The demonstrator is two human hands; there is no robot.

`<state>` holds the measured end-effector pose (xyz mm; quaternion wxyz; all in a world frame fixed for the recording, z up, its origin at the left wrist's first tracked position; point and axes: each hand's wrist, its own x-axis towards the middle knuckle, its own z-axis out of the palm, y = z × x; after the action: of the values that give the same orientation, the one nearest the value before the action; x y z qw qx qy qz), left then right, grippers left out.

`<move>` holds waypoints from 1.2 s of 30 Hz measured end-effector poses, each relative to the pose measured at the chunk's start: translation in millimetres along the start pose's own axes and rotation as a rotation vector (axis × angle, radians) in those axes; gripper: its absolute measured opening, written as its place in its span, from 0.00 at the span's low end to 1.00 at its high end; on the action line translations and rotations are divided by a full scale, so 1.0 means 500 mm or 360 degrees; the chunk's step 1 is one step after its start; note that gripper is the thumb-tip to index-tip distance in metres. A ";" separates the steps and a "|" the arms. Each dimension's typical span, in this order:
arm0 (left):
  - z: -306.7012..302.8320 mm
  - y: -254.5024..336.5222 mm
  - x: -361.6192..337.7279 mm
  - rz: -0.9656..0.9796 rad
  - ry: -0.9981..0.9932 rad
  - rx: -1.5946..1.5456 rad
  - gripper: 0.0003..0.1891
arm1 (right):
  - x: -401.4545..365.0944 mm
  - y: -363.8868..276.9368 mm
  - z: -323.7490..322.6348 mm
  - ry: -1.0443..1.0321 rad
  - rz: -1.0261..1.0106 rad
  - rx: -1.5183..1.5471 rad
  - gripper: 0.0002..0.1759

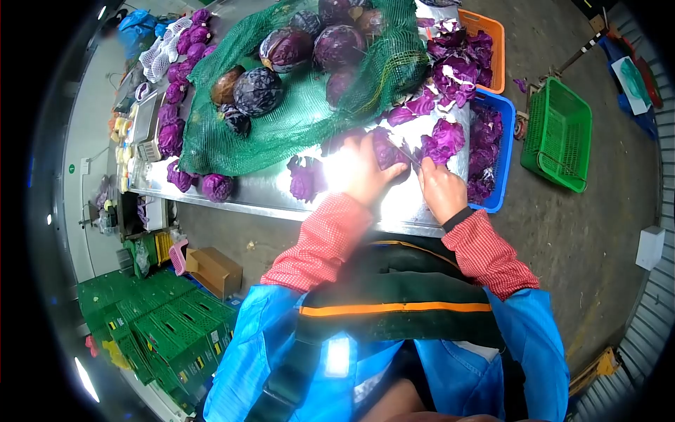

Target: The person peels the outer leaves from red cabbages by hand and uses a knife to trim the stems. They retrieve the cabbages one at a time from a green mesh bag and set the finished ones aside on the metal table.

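My left hand (361,171) is wrapped round a red cabbage (384,149) on the metal table (274,202), near its front edge. From the right, my right hand (441,188) grips a knife (409,156); its thin blade meets the cabbage's right side, and the handle is hidden in my fingers. A loose purple leaf (304,179) lies left of my left hand. More cut leaves (444,141) sit just beyond my right hand. Behind both hands, a green mesh bag (232,151) is spread out with several untrimmed cabbages (258,91) on it.
A blue crate (508,126) and an orange crate (498,42), both holding leaves, stand against the table's right side. A green crate (559,130) is on the floor farther right. Trimmed cabbages (171,137) line the left edge by a scale (149,130). Green crates (169,337) are stacked lower left.
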<state>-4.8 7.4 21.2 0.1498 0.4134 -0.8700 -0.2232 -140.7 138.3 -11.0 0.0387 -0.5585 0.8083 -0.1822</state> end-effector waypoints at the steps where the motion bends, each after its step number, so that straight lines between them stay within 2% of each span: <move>1: 0.003 0.005 0.003 -0.0008 -0.0008 0.0023 0.45 | 0.008 0.007 0.012 0.0012 0.0008 -0.0026 0.09; 5: 0.021 0.019 0.015 -0.0038 -0.0009 0.0103 0.43 | 0.046 0.024 0.030 0.0006 0.0098 -0.0087 0.10; 8: 0.023 0.023 0.029 -0.0032 -0.0032 0.0169 0.43 | 0.087 0.022 0.016 -0.0104 0.0136 -0.0141 0.11; 9: 0.024 0.027 0.029 -0.0026 -0.0050 0.0191 0.44 | 0.099 0.046 0.050 -0.0172 0.0184 -0.0107 0.13; 10: 0.036 0.033 0.009 0.0118 -0.0050 0.0226 0.45 | 0.129 0.064 0.047 -0.0276 0.0342 -0.0159 0.15; 12: 0.043 0.044 -0.021 0.0310 0.0075 0.0426 0.47 | 0.161 0.085 0.019 -0.0300 0.0257 -0.0013 0.15; 13: 0.054 0.028 -0.017 0.0204 0.0160 0.0215 0.47 | 0.156 0.072 -0.004 -0.0385 0.0157 0.0092 0.16; 14: 0.054 0.005 -0.010 0.0152 0.0111 0.0019 0.47 | 0.140 0.045 -0.025 -0.0429 0.0093 0.0147 0.17; 16: 0.015 0.006 -0.005 0.0166 0.0077 -0.0118 0.46 | 0.119 0.009 -0.039 -0.0421 0.0273 0.0298 0.19; 19: 0.016 -0.030 -0.024 0.0364 0.0157 -0.0218 0.47 | 0.123 0.005 -0.044 -0.0215 0.0414 0.0463 0.29; 20: 0.019 -0.038 -0.034 0.0333 0.0149 -0.0334 0.47 | 0.131 0.005 -0.048 -0.0169 0.0484 0.0487 0.32; 21: 0.021 -0.045 -0.043 0.0304 0.0146 -0.0450 0.47 | 0.135 0.015 -0.024 0.0005 0.0394 0.0556 0.39; 22: 0.023 -0.052 -0.048 0.0276 0.0146 -0.0565 0.47 | 0.141 0.021 0.003 0.0051 0.0365 0.0609 0.36; 24: 0.027 -0.068 -0.055 0.0253 0.0114 -0.0640 0.48 | 0.162 0.032 0.040 -0.0105 0.0571 0.0947 0.31; 25: 0.027 -0.072 -0.058 0.0260 0.0120 -0.0653 0.48 | 0.170 0.034 0.047 -0.0050 0.0710 0.0958 0.24; 26: 0.028 -0.077 -0.061 0.0267 0.0128 -0.0663 0.48 | 0.168 0.056 0.095 0.0216 0.0576 0.1045 0.21; 28: 0.043 -0.108 -0.072 0.0213 0.0243 -0.0626 0.48 | 0.169 0.082 0.109 0.0212 0.0750 0.0913 0.17; 29: 0.053 -0.120 -0.073 0.0195 0.0306 -0.0614 0.48 | 0.168 0.093 0.112 0.0123 0.0770 0.0999 0.22; 32: 0.058 -0.132 -0.083 0.0129 0.0308 -0.0655 0.48 | 0.156 0.025 0.049 -0.0086 0.0791 0.0777 0.30; 33: 0.056 -0.130 -0.082 0.0185 0.0338 -0.0636 0.48 | 0.146 -0.012 0.012 -0.0255 0.0730 0.0750 0.39; 34: 0.055 -0.130 -0.083 0.0162 0.0333 -0.0660 0.48 | 0.132 -0.052 -0.032 -0.0355 0.0650 0.0940 0.43; 36: 0.054 -0.129 -0.080 0.0125 0.0318 -0.0712 0.48 | 0.110 -0.064 0.009 -0.0484 0.0552 0.0915 0.44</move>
<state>49.7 10.2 -38.1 0.3316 0.3558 -0.7951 -0.3622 -131.9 76.8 3.5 0.3440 -0.4002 0.7917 -0.3077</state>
